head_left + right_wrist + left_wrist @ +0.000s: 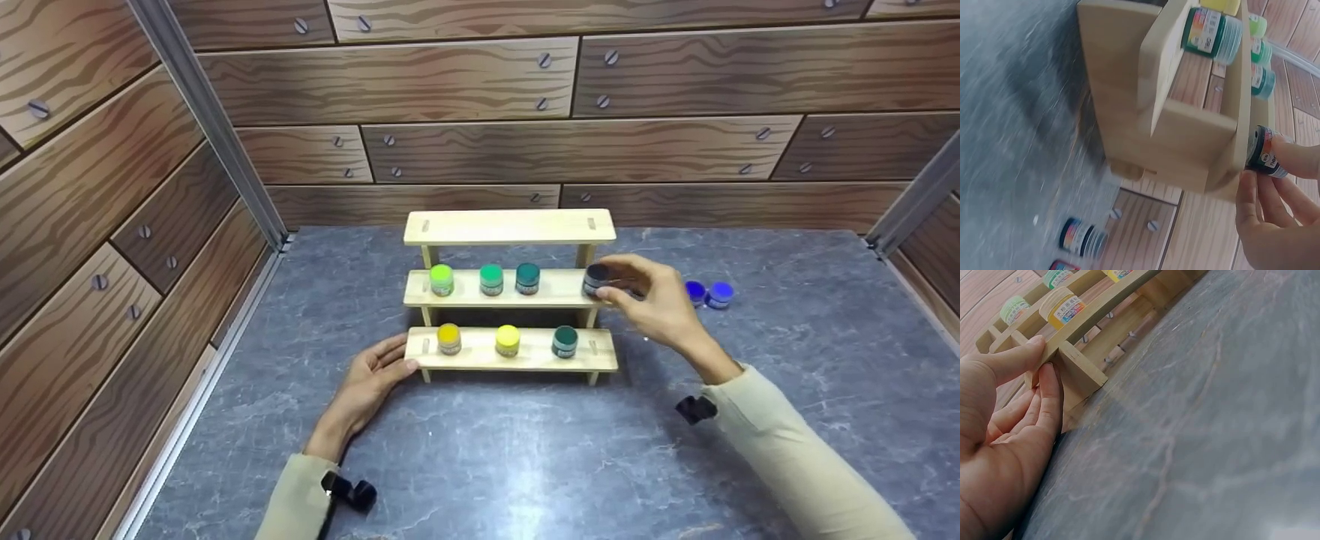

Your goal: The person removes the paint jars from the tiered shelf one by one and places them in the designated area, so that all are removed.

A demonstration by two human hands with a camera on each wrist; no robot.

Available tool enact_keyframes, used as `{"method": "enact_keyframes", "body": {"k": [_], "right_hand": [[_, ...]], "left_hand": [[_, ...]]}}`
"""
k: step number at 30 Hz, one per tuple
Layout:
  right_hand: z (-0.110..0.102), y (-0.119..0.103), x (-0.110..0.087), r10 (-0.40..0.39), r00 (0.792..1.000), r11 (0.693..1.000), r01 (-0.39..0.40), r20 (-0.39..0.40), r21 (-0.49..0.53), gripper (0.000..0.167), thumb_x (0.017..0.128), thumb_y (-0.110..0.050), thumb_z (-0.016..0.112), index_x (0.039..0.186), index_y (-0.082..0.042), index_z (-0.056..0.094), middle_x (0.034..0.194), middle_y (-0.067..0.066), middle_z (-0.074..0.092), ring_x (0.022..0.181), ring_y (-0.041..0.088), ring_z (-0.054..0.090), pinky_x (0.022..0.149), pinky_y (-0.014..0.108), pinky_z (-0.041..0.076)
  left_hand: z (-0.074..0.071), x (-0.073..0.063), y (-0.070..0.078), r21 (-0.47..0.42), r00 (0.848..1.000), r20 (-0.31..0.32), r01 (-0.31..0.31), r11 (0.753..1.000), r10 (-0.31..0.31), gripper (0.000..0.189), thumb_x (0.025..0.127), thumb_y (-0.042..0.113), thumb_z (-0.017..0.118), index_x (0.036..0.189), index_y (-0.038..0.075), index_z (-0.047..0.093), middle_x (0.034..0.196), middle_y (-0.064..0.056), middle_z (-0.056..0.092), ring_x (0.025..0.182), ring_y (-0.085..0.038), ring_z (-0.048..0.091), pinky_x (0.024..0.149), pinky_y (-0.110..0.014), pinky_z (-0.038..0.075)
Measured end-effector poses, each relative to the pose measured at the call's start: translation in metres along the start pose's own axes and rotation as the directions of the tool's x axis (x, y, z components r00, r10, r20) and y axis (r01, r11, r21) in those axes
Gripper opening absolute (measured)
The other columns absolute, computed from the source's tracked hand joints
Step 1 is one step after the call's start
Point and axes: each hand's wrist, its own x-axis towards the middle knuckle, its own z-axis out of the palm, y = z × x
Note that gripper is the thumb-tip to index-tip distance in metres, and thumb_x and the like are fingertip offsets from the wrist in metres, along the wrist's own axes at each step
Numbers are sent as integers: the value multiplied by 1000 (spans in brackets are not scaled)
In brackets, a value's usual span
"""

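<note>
1 dark jar (595, 280) | pinched between thumb and fingers, right grip (658, 304) | left grip (367, 381) pinches rack (510, 227)

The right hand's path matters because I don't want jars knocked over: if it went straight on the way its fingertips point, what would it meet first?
Probably the dark teal jar on the middle shelf, met by the near-black jar that the right hand holds; the exact depth is unclear.
</note>
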Motion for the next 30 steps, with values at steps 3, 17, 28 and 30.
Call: {"method": "enact_keyframes", "body": {"k": [3, 17, 28, 30], "right_hand": [[-8, 4, -4, -1, 1000, 1000, 1, -21, -1, 42, 92, 7, 78, 133, 8, 68, 124, 27, 73, 104, 13, 73, 92, 16, 60], [-34, 25, -22, 5, 998, 999, -2, -64, 39, 43, 91, 9, 78, 132, 12, 65, 123, 31, 73, 100, -4, 69, 91, 13, 58], [-40, 56, -29, 113, 991, 983, -102, 65, -152, 50, 91, 11, 74, 139, 12, 60, 132, 36, 67, 116, 47, 70, 101, 26, 59], [-41, 60, -29, 125, 988, 977, -107, 90, -183, 49, 91, 11, 74, 138, 13, 61, 131, 37, 66, 116, 50, 69, 103, 37, 59]], "left_hand": [[-1, 0, 1, 2, 1000, -2, -1, 1000, 1, 70, 98, 0, 70, 158, -15, 36, 160, -35, 43, 134, -27, 60, 108, -27, 56], [1, 0, 0, -24, 1000, -2, 4, 1000, -4, 67, 98, -5, 66, 158, -15, 36, 159, -35, 44, 128, -21, 63, 107, -26, 56], [1, 0, 0, -13, 1000, -11, 0, 1000, 0, 68, 98, -4, 67, 157, -15, 36, 158, -36, 44, 129, -23, 63, 107, -26, 56], [1, -1, 1, -12, 1000, -6, 0, 1000, 0, 68, 99, -3, 67, 157, -15, 36, 158, -36, 44, 129, -23, 63, 107, -26, 56]]}}
